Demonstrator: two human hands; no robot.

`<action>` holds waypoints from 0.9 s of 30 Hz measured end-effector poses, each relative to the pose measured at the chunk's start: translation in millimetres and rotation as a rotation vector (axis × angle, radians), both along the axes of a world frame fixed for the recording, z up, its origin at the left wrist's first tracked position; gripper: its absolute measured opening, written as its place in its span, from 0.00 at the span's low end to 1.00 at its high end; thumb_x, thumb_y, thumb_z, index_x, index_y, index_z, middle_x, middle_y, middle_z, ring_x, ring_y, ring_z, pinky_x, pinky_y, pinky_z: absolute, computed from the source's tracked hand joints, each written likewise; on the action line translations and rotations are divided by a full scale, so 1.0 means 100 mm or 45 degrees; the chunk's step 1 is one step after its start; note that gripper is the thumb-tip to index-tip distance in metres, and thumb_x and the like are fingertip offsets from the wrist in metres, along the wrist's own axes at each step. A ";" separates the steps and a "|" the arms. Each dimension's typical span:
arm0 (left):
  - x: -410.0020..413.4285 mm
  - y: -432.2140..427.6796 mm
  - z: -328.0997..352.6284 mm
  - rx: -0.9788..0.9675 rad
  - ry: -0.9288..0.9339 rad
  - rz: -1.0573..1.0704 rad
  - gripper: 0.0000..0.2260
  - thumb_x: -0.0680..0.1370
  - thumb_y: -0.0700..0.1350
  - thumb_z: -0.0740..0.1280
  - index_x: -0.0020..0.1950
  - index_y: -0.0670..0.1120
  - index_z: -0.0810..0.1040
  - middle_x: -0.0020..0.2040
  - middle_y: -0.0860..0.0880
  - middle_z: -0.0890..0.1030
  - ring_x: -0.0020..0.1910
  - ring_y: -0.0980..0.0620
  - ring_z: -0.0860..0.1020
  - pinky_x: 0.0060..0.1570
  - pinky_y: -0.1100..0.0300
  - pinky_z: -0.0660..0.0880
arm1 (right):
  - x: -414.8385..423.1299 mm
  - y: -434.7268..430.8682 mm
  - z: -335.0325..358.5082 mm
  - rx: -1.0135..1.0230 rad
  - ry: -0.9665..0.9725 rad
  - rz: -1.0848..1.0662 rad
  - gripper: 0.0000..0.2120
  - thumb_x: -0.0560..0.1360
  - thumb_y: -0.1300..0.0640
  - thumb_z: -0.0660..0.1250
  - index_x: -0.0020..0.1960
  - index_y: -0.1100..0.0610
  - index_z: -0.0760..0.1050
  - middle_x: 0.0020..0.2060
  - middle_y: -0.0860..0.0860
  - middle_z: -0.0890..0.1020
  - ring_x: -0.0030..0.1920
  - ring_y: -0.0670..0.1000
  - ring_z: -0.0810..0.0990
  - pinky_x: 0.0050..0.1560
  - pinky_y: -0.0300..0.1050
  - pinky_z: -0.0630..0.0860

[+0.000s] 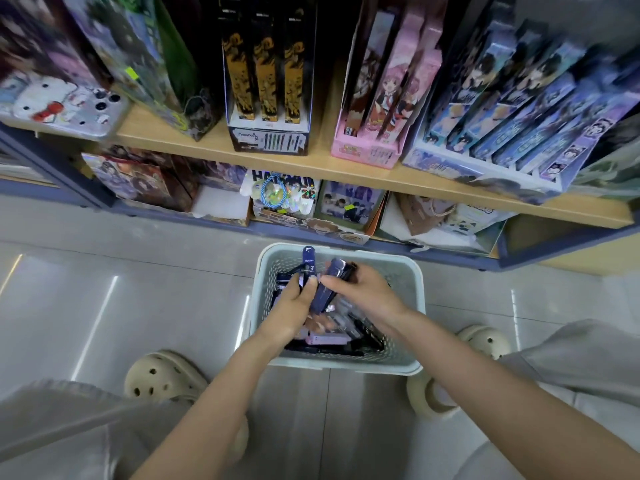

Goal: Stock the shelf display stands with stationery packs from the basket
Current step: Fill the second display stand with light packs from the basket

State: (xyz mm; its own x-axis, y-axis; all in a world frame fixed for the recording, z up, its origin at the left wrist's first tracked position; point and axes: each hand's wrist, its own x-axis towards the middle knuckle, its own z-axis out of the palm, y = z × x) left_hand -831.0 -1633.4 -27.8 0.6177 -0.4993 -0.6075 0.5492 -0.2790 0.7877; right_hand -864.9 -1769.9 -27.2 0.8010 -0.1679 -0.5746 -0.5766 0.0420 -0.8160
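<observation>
Pickup step, centre of frame: left hand (294, 303) fingers curl round a navy pack (309, 260), and right hand (362, 289) grips a second navy pack (323, 294), both inside the basket (406, 289) on the floor. Next, likely: lift clear, slot upright into a display stand (268, 142) in upper frame.

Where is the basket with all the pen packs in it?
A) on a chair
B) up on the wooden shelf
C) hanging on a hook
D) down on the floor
D: the pale basket stands on the tiled floor, below the wooden shelf, while the left hand and the right hand grip blue packs over it.
</observation>
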 end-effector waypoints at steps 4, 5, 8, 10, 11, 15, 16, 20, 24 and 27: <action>0.01 0.06 0.18 0.032 -0.139 -0.054 0.14 0.83 0.49 0.54 0.62 0.40 0.67 0.40 0.45 0.79 0.27 0.51 0.77 0.26 0.58 0.74 | 0.00 0.07 0.18 -0.035 -0.115 -0.005 0.07 0.75 0.65 0.67 0.53 0.60 0.76 0.49 0.54 0.81 0.45 0.44 0.78 0.46 0.28 0.73; 0.01 0.08 0.23 0.032 -0.172 -0.059 0.15 0.83 0.49 0.54 0.62 0.39 0.67 0.41 0.43 0.79 0.31 0.47 0.77 0.28 0.57 0.73 | 0.00 0.09 0.24 -0.027 -0.133 0.013 0.07 0.75 0.65 0.66 0.53 0.60 0.75 0.49 0.54 0.80 0.45 0.44 0.78 0.47 0.29 0.73; 0.00 0.13 0.35 0.021 -0.249 -0.089 0.15 0.82 0.49 0.55 0.63 0.40 0.67 0.44 0.41 0.77 0.38 0.46 0.74 0.34 0.56 0.72 | -0.01 0.12 0.39 0.004 -0.178 0.055 0.08 0.77 0.66 0.64 0.55 0.59 0.75 0.49 0.52 0.81 0.45 0.42 0.79 0.52 0.34 0.74; -0.02 0.16 0.44 -0.016 -0.288 -0.110 0.10 0.82 0.49 0.56 0.59 0.46 0.68 0.40 0.45 0.74 0.35 0.51 0.72 0.35 0.56 0.71 | -0.03 0.13 0.51 -0.007 -0.202 0.076 0.08 0.78 0.66 0.63 0.53 0.57 0.76 0.47 0.50 0.82 0.44 0.41 0.80 0.53 0.37 0.74; -0.03 0.17 0.48 -0.034 -0.310 -0.121 0.06 0.82 0.49 0.57 0.56 0.49 0.68 0.38 0.47 0.73 0.33 0.53 0.71 0.35 0.57 0.71 | -0.04 0.15 0.57 -0.012 -0.208 0.079 0.07 0.78 0.66 0.62 0.53 0.57 0.76 0.47 0.50 0.82 0.44 0.43 0.80 0.54 0.38 0.74; -0.04 0.18 0.62 -0.039 -0.396 -0.113 0.04 0.83 0.46 0.56 0.48 0.52 0.66 0.37 0.50 0.73 0.31 0.56 0.71 0.33 0.62 0.72 | -0.09 0.19 0.78 -0.014 -0.257 0.025 0.08 0.79 0.66 0.59 0.56 0.62 0.74 0.49 0.57 0.82 0.49 0.52 0.80 0.59 0.49 0.74; -0.04 0.18 0.67 -0.042 -0.414 -0.088 0.04 0.83 0.45 0.56 0.48 0.52 0.66 0.36 0.50 0.72 0.31 0.56 0.70 0.32 0.63 0.71 | -0.09 0.20 0.82 -0.035 -0.272 0.002 0.09 0.80 0.66 0.59 0.57 0.64 0.74 0.51 0.58 0.81 0.51 0.54 0.80 0.61 0.51 0.73; -0.06 0.16 0.91 -0.104 -0.442 0.060 0.06 0.83 0.43 0.55 0.47 0.51 0.66 0.35 0.49 0.71 0.29 0.56 0.69 0.33 0.61 0.72 | -0.10 0.23 1.00 -0.022 -0.334 -0.156 0.10 0.80 0.64 0.60 0.60 0.63 0.73 0.55 0.57 0.82 0.57 0.53 0.80 0.64 0.52 0.73; 0.03 0.20 1.18 -0.195 -0.477 0.177 0.05 0.83 0.44 0.55 0.50 0.50 0.67 0.42 0.47 0.75 0.32 0.53 0.69 0.35 0.61 0.74 | -0.09 0.19 1.39 -0.058 -0.494 -0.227 0.10 0.81 0.61 0.58 0.58 0.65 0.71 0.51 0.55 0.83 0.48 0.48 0.84 0.50 0.43 0.80; 0.18 0.23 1.40 -0.232 -0.606 0.201 0.06 0.83 0.43 0.54 0.48 0.50 0.67 0.38 0.51 0.79 0.26 0.55 0.68 0.27 0.65 0.68 | -0.05 0.10 1.72 -0.268 -0.542 -0.221 0.08 0.81 0.56 0.56 0.54 0.60 0.69 0.42 0.50 0.84 0.40 0.47 0.83 0.44 0.43 0.81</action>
State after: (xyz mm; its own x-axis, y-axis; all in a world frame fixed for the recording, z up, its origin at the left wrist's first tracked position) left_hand -813.1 -1610.0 112.4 0.8801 -0.4492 -0.1538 0.1436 -0.0569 0.9880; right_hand -869.5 -1759.9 145.2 0.9070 -0.3963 -0.1425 -0.1900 -0.0831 -0.9783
